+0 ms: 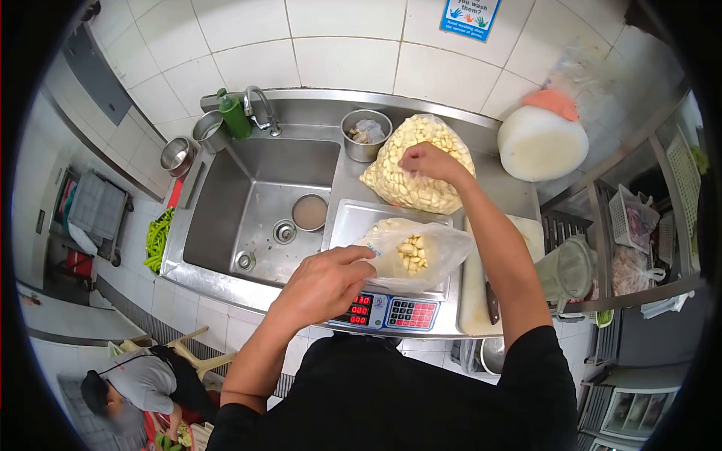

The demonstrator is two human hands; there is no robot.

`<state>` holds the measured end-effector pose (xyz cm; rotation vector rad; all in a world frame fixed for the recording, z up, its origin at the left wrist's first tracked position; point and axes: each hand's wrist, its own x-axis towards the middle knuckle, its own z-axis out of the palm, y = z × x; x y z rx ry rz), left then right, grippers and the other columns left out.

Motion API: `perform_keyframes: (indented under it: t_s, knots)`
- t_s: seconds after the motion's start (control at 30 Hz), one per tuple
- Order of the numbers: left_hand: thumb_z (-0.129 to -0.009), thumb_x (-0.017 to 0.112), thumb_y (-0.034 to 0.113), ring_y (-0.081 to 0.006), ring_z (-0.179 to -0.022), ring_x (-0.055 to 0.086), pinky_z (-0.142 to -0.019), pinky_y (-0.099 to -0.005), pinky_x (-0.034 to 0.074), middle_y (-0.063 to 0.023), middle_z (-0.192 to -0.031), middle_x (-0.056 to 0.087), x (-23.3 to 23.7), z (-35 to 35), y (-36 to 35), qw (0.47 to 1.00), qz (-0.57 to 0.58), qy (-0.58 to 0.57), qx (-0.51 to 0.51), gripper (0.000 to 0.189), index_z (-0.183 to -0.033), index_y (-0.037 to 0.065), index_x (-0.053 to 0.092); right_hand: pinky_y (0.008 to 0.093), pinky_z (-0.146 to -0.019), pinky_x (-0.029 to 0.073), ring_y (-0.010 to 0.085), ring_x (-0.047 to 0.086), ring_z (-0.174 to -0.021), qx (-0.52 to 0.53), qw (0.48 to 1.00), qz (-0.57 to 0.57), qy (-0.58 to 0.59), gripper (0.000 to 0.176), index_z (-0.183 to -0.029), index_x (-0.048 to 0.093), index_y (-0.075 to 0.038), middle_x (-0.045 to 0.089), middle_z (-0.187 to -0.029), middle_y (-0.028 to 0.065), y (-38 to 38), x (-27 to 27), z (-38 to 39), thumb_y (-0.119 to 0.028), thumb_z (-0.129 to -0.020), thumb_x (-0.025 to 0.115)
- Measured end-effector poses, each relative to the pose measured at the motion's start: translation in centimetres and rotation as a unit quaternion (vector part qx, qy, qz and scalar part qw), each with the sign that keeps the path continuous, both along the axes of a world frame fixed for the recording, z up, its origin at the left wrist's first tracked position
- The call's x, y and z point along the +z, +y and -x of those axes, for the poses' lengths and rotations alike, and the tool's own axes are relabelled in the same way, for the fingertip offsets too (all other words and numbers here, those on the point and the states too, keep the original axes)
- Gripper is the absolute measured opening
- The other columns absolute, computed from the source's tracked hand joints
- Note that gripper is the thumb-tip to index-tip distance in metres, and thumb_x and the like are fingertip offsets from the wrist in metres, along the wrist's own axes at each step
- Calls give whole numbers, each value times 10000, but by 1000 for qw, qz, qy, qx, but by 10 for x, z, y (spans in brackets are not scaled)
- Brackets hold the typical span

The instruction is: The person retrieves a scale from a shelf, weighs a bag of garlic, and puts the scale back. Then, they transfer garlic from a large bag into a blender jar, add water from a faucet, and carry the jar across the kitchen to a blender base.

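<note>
A small clear plastic bag (442, 252) with peeled garlic cloves (413, 254) in it rests on the steel pan of a digital scale (368, 311). My left hand (325, 284) is at the bag's left edge, thumb and fingers closed on the plastic. Behind the scale stands a large clear bag of peeled garlic (417, 188), filled to a heap. Over its upper part is my right hand (432, 162), fingers curled together against the cloves; whatever they hold is hidden. Red digits glow on the scale's display.
To the left is a steel sink (218, 218) with a bowl (309, 212) in it, a faucet (262, 113) and a green bottle (234, 115). A steel pot (366, 134) stands behind. At right, a knife (492, 303) lies on a cutting board (475, 286). A co-worker (150, 379) bends at lower left.
</note>
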<state>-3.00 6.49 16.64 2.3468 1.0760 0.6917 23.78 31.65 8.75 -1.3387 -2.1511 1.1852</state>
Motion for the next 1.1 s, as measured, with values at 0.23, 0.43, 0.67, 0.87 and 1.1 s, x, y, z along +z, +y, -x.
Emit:
perform_keyframes:
  t_s: [0.23, 0.43, 0.67, 0.87, 1.1]
  knots:
    - [-765, 644, 12, -282, -785, 678, -670, -359, 545, -108, -1176, 650, 4, -2, 7, 999, -5, -52, 1, 164, -916, 67, 676, 374, -823, 559, 277, 657, -1022, -65, 970, -105, -211, 503, -1230, 608, -26, 646, -1162, 179, 9, -19, -48, -404, -898, 611]
    - [-762, 645, 5, -276, -780, 674, -670, -347, 543, -114, -1167, 650, 7, -4, 10, 998, -10, -57, -3, 166, -918, 56, 675, 459, -1034, 425, 389, 462, -1282, 13, 896, -192, -401, 859, -1496, 323, -242, 362, -1500, 151, -18, -37, -38, -659, -802, 610]
    - [-760, 644, 2, -277, -800, 672, -672, -345, 542, -116, -1175, 646, 4, -4, 10, 997, -16, -78, 4, 170, -920, 52, 674, 465, -927, 492, 356, 558, -1152, -65, 889, -197, -407, 780, -1461, 379, -300, 490, -1361, 155, -15, -46, -23, -588, -793, 659]
    - [-755, 642, -5, -274, -796, 676, -676, -343, 545, -118, -1177, 646, 7, -6, 10, 997, -18, -78, 10, 177, -919, 52, 677, 440, -874, 507, 339, 598, -1053, -41, 911, -213, -350, 670, -1390, 479, -262, 584, -1173, 136, -23, -49, -29, -500, -801, 694]
    - [-741, 649, -16, -272, -786, 681, -662, -336, 544, -123, -1183, 645, 9, -8, 9, 997, -21, -79, 11, 190, -916, 52, 677, 427, -827, 511, 342, 634, -952, -23, 915, -240, -324, 574, -1277, 590, -193, 642, -1052, 143, -23, -44, -27, -444, -779, 725]
